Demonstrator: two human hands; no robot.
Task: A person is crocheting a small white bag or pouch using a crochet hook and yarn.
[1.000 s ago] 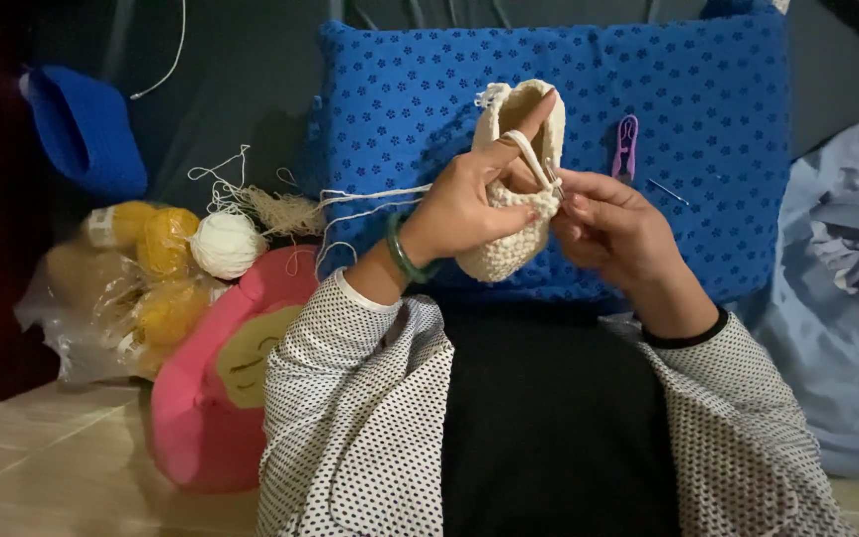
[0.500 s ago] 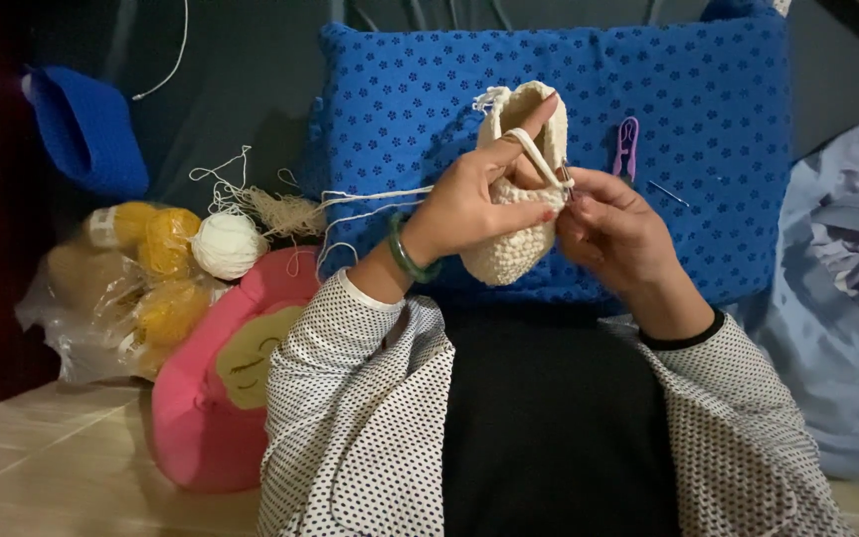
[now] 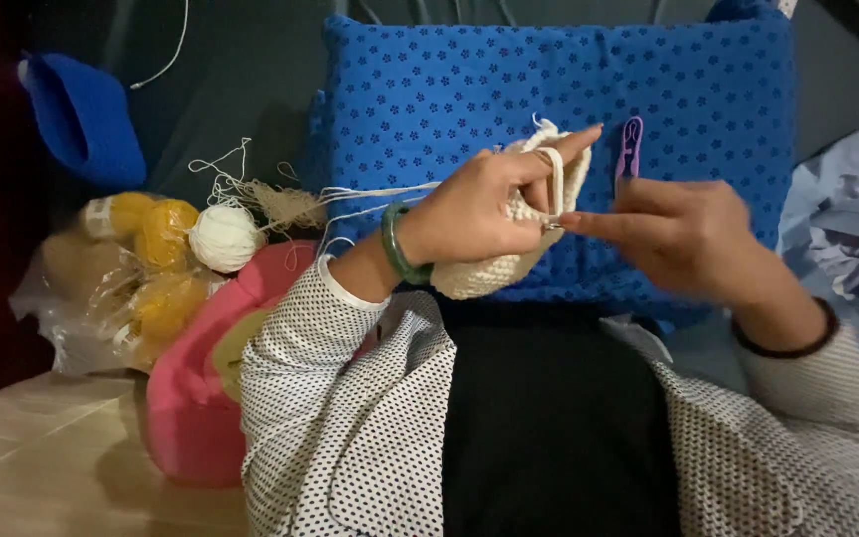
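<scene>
Both hands meet: left hand [image 3: 484, 204] clamps the cream crochet piece [image 3: 509, 261], long axis toward one o'clock, right hand [image 3: 673, 234] pinching at its three o'clock edge.

A blue dotted cushion [image 3: 708, 89] fills the centre background, with a purple clip [image 3: 630, 149] lying on it. At left: a white yarn ball [image 3: 225, 238] beside yellow yarn [image 3: 166, 234] in a clear bag [image 3: 62, 298]. A pink pouch [image 3: 186, 408] rests below. Blue cap [image 3: 86, 119] upper left.
</scene>
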